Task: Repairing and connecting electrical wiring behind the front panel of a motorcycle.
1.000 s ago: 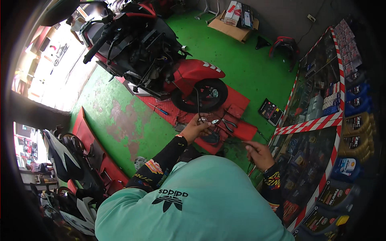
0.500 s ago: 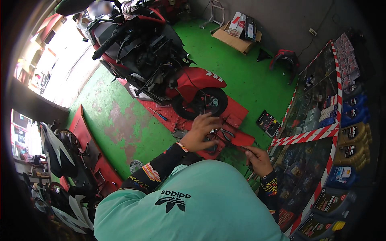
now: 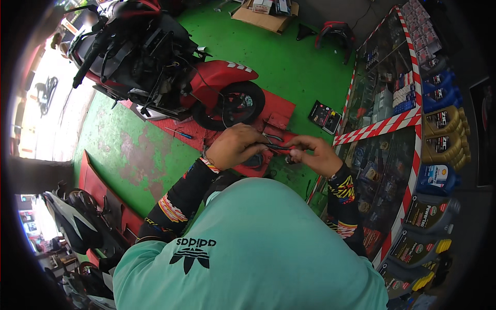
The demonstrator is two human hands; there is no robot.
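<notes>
Both bare hands are raised in front of the chest, near each other, above a red platform (image 3: pixel 279 109). A dark cord (image 3: pixel 279 148) lies between them, spanning the gap from one set of fingertips to the other. The left hand (image 3: pixel 235 145) has thumb and forefinger pinched together on the near end of it; the remaining fingers are curled, with little space between them. The right hand (image 3: pixel 316 155) grips the opposite end between thumb and bent forefinger, the other fingers folded below. A thin cable (image 3: pixel 223 111) hangs from the motorbike (image 3: pixel 150 57) past its front wheel (image 3: pixel 240 103) and down toward the left hand (whether it is one piece with the cord cannot be told, the hand covering the point where they would meet).

Pliers (image 3: pixel 275 138) lie on the platform just beyond the cord, partly hidden by the fingers. A screwdriver (image 3: pixel 183 135) with a blue handle lies near the platform's left edge. The motorbike stands ahead and to the left, its red mudguard (image 3: pixel 219 75) over the wheel. A flat black case (image 3: pixel 324 117) rests on the green floor (image 3: pixel 155 155), beside a glass cabinet (image 3: pixel 374 160) edged in striped tape (image 3: pixel 380 125). Bottles (image 3: pixel 439 147) stand in a row along the cabinet's right side.
</notes>
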